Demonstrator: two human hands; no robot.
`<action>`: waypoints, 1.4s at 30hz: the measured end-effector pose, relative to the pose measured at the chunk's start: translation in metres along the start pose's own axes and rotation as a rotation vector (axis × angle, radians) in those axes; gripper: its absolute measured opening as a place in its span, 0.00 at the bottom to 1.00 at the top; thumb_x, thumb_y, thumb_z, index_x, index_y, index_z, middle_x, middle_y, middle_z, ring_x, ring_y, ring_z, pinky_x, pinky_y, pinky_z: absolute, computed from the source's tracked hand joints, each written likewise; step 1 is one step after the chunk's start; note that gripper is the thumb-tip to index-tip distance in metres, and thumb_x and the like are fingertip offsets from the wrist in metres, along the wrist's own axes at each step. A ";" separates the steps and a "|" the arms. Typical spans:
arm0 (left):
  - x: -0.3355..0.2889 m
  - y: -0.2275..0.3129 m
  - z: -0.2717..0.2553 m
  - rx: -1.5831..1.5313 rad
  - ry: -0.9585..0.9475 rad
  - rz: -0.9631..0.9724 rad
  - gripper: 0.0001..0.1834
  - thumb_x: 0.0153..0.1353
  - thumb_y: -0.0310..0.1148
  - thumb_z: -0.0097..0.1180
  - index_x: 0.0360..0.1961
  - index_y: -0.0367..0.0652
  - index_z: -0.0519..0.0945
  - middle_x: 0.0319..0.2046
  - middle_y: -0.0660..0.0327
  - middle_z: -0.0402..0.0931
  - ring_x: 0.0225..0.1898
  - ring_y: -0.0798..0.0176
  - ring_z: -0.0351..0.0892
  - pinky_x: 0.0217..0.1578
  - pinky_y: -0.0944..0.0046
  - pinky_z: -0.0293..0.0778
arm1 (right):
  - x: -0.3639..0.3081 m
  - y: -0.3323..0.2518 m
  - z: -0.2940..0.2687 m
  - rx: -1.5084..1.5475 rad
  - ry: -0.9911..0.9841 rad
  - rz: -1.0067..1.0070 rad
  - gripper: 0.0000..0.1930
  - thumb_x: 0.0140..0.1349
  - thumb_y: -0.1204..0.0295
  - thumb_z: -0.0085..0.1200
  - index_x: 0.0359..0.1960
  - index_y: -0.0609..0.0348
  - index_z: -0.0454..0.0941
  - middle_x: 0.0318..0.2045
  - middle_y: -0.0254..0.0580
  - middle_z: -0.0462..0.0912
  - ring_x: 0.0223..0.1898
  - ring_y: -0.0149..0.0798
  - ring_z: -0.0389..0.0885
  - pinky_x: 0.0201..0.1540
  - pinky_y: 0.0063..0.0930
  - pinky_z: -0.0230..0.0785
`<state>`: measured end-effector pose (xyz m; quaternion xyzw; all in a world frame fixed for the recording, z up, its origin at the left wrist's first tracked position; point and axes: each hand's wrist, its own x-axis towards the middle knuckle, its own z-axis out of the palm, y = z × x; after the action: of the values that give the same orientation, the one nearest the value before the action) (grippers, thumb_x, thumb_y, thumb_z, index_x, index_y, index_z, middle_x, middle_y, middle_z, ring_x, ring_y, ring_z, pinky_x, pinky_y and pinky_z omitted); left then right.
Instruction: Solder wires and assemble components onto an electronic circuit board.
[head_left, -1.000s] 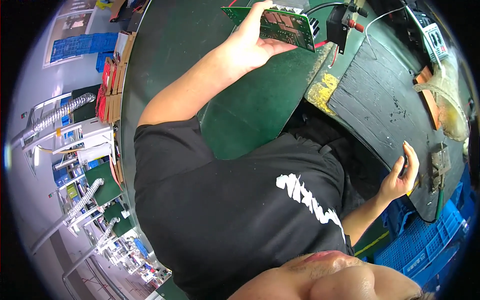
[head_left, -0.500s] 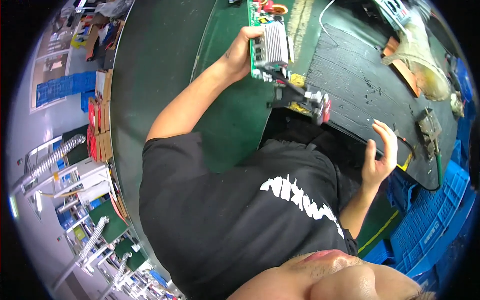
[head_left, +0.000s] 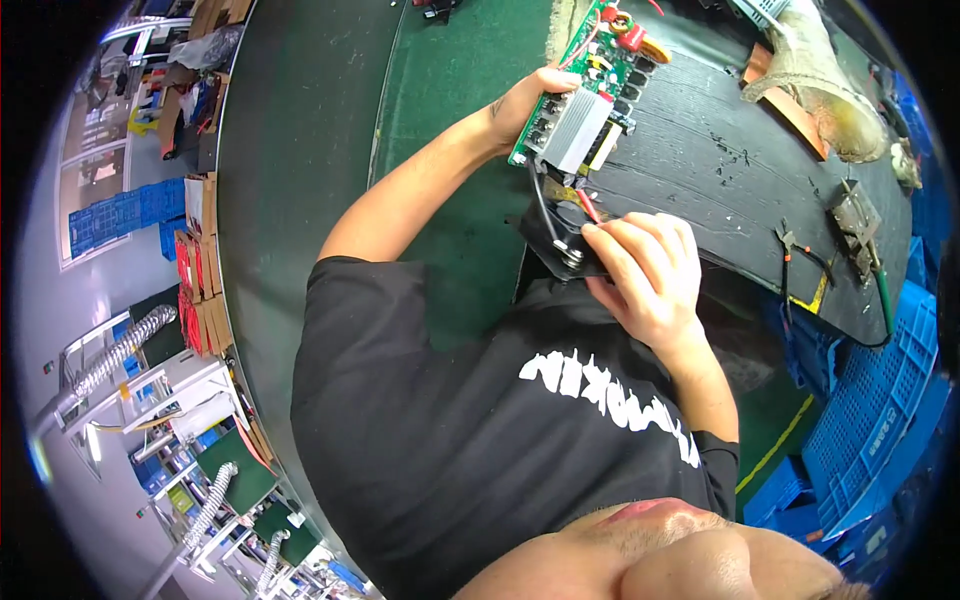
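Green board (head_left: 603, 78), white shirt lettering (head_left: 606, 399)

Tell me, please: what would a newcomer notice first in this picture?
The eye falls first on the green circuit board with its silver heat sink, held by the left hand at top centre. Just below, the right hand grips a black part wired to the board. At upper right lies a beige, funnel-shaped thing.
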<state>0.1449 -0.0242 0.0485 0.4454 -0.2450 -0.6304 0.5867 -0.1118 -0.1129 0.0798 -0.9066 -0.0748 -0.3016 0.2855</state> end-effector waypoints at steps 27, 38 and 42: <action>-0.010 0.065 -0.006 2.102 -0.309 0.220 0.21 0.70 0.40 0.54 0.61 0.46 0.78 0.46 0.45 0.79 0.46 0.45 0.77 0.49 0.53 0.75 | 0.061 -0.014 0.108 0.215 0.073 0.375 0.22 0.37 0.68 0.71 0.35 0.57 0.75 0.29 0.41 0.76 0.36 0.46 0.78 0.42 0.39 0.69; -0.012 0.064 0.043 1.832 0.037 -0.418 0.46 0.57 0.60 0.64 0.64 0.31 0.72 0.52 0.40 0.80 0.53 0.40 0.80 0.54 0.51 0.75 | 0.044 -0.011 0.059 0.339 0.099 0.109 0.25 0.49 0.67 0.69 0.50 0.56 0.79 0.49 0.42 0.79 0.52 0.46 0.78 0.58 0.44 0.67; -0.034 0.016 0.064 2.098 0.118 -0.240 0.52 0.50 0.63 0.69 0.64 0.34 0.67 0.46 0.43 0.74 0.45 0.41 0.79 0.46 0.49 0.77 | -0.033 0.010 0.006 0.322 0.104 0.268 0.17 0.49 0.77 0.65 0.43 0.57 0.82 0.44 0.40 0.86 0.42 0.45 0.85 0.44 0.39 0.76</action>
<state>0.0958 -0.0087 0.1016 0.7807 -0.5923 -0.1342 -0.1473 -0.1326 -0.1171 0.0516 -0.8343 0.0142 -0.2914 0.4677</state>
